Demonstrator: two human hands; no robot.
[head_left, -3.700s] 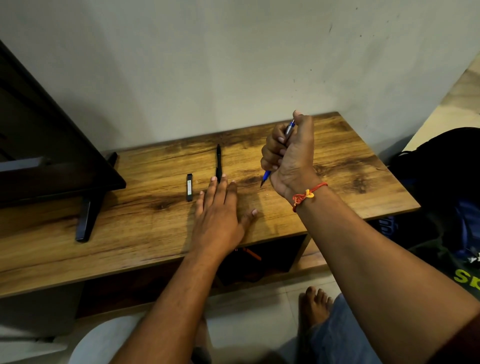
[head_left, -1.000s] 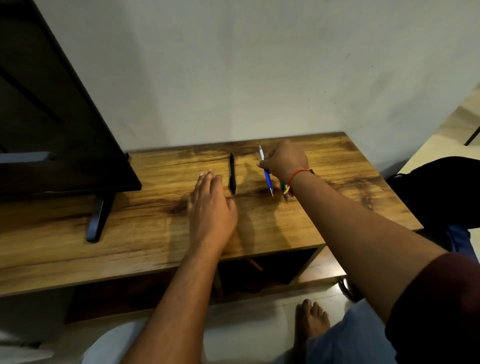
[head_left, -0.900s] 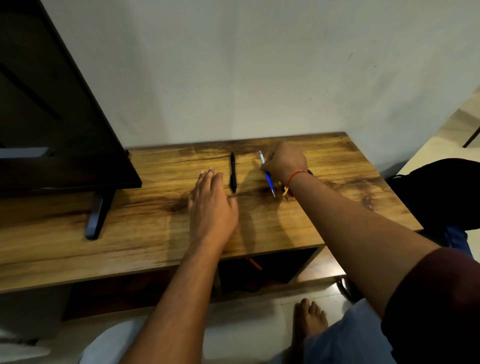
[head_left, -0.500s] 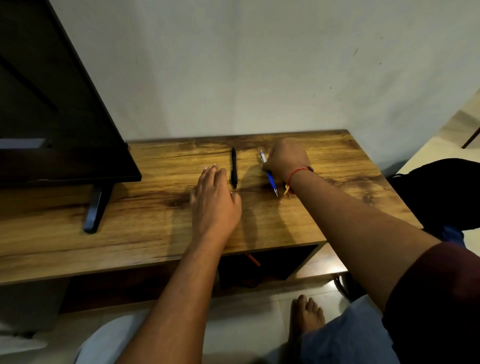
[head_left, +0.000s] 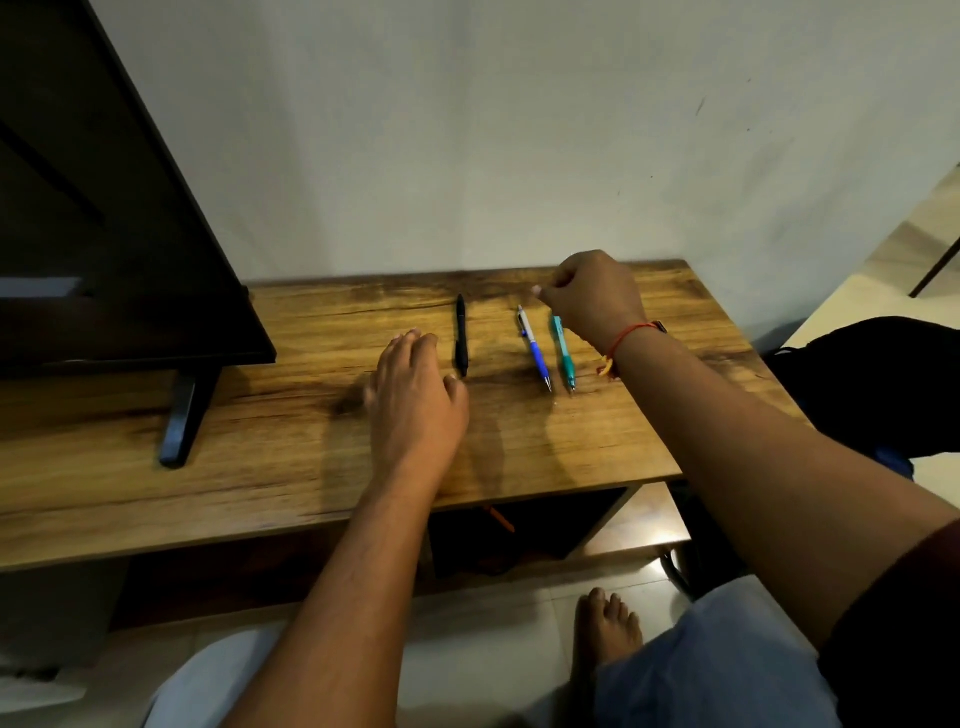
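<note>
Three pens lie side by side on the wooden table (head_left: 260, 441), roughly parallel, tips toward the person. The teal pen (head_left: 562, 349) is the rightmost. The blue pen (head_left: 534, 347) lies just beside it, not touching. The black pen (head_left: 461, 338) lies further left, apart from the pair.

Handling, as judged:
- Each pen is light, stiff and slim. One hand is sufficient.
- The barrels are smooth plastic and round. Expect a pen to roll if nudged sideways.
- Take hold at mid-barrel or at the darker grip section near the tip, with thumb and forefinger.
- Approach the teal pen from its right side to avoid disturbing the blue pen.

Hand state:
- The right hand (head_left: 595, 299) hovers over the far ends of the blue and teal pens. Its fingers are curled inward and no pen shows within them. A red thread bracelet (head_left: 621, 343) sits on the wrist.
- The left hand (head_left: 415, 400) rests palm down on the table with fingers extended, grasping nothing. Its thumb lies next to the tip of the black pen; contact cannot be confirmed.

Surroundings: a dark television (head_left: 104, 234) stands at the left end of the table on a black foot (head_left: 182, 421). A plain wall rises behind the table. An open shelf (head_left: 639, 525) lies under the tabletop. A black bag (head_left: 872, 374) sits at the right, and a bare foot (head_left: 605, 629) rests on the tiled floor.
</note>
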